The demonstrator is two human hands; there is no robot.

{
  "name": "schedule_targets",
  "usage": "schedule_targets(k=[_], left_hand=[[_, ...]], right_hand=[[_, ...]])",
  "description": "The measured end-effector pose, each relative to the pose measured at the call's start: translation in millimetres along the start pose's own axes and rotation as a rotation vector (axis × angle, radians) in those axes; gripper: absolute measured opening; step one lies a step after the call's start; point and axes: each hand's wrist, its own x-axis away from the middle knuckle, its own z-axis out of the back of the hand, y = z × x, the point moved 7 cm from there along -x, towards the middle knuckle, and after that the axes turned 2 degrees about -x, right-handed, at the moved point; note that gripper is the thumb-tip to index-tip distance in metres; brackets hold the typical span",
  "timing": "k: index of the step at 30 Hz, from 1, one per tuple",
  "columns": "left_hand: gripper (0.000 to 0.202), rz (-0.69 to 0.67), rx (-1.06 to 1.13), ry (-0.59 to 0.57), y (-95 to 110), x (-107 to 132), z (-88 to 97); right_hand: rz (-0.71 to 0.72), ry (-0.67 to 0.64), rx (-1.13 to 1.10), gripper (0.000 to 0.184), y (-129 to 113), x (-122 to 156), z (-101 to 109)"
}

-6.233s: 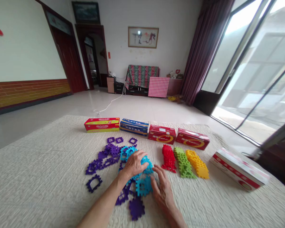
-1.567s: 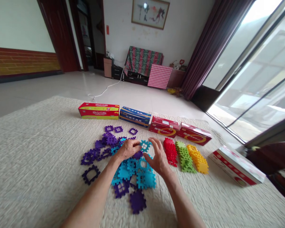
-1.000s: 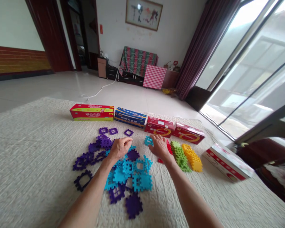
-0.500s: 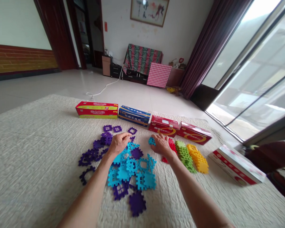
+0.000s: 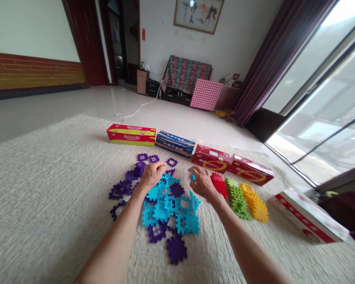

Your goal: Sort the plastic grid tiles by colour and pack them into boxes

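Nearest lies a solid purple tile [image 5: 176, 249] with toothed edges, flat on the cream quilted cover [image 5: 47, 197]. Just beyond it is the cyan heap [image 5: 171, 203], a loose overlap of square plastic pieces, some solid and some open like window frames, with purple tiles [image 5: 120, 189] scattered off to the left. The left hand [image 5: 152, 174] rests at the heap's far edge with fingers curled to the thumb; I cannot tell whether its grip has closed on anything. The right hand [image 5: 203, 184] sits just right of the heap, its grip pinched on a cyan tile [image 5: 193, 177] that is mostly hidden by the fingers and held low beside the red stack [image 5: 219, 183]. Handling this well probably means pinching the rim rather than the teeth and keeping the piece flat, since the notches look likely to snag on neighbours. The green stack [image 5: 236, 193] and yellow stack [image 5: 254, 197] follow in a neat row, glossy and rigid against the nubby cloth. Farther back stand cardboard cartons: a red-and-yellow box [image 5: 131, 135], a blue box [image 5: 175, 144] and two red boxes [image 5: 211, 159].
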Motion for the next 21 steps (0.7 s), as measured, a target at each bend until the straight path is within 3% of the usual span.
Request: schedule_targets(k=[4,8,14,21], left_hand=[[0.03,0.007,-0.035,0.028,-7.6,-1.7,5.2],[0.031,-0.022,-0.068,0.036,-7.9,-1.7,8.2],[0.031,-0.038,-0.168,0.047,-6.3,-1.2,15.7],[0.031,-0.034,-0.18,0.059,-8.4,-1.6,20.7]], right_hand=[[0.1,0.067,-0.206,0.031,-50.3,5.6,0.3],[0.139,0.045,-0.267,0.03,-89.8,9.8,-4.6],[0.0,-0.017,-0.165,0.026,-101.6,5.2,-12.5],[0.13,-0.013,-0.224,0.043,-126.5,10.8,-15.1]])
